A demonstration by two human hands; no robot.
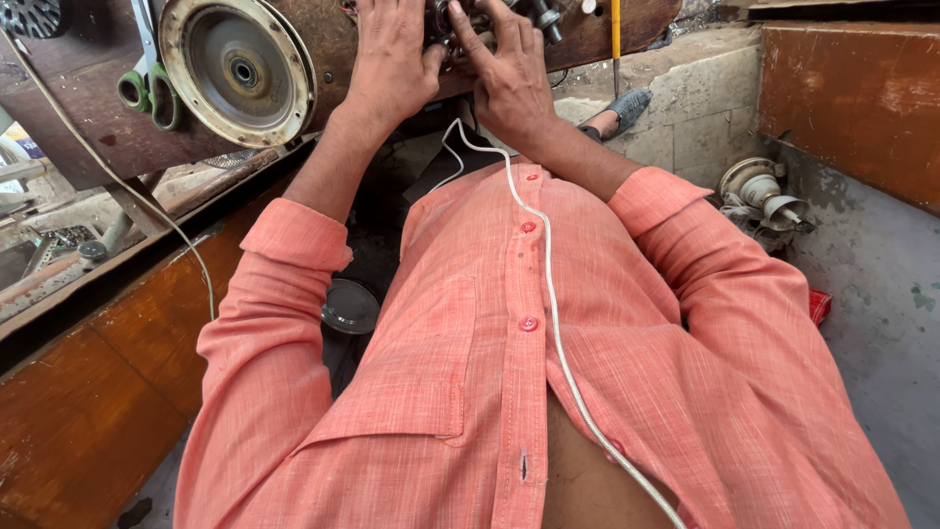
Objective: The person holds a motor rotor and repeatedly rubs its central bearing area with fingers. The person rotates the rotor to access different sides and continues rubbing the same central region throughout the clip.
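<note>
Left hand [392,59] and right hand [504,78] grip a metal part [460,29] (partly hidden).

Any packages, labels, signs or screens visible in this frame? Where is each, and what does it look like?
None that can be made out as such.
Nearest candidate: a small red item on the grey floor at right, beside the orange sleeve; too hidden to tell if it is a package.
Both hands rest on a metal part, no label visible.

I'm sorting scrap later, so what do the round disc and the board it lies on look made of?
The round disc looks like cast metal, dull grey with a yellowed, grimy rim and a machined centre hub. The board looks like wood, dark brown, worn and stained; its surface is matte. Neither is certain from sight alone.
</note>
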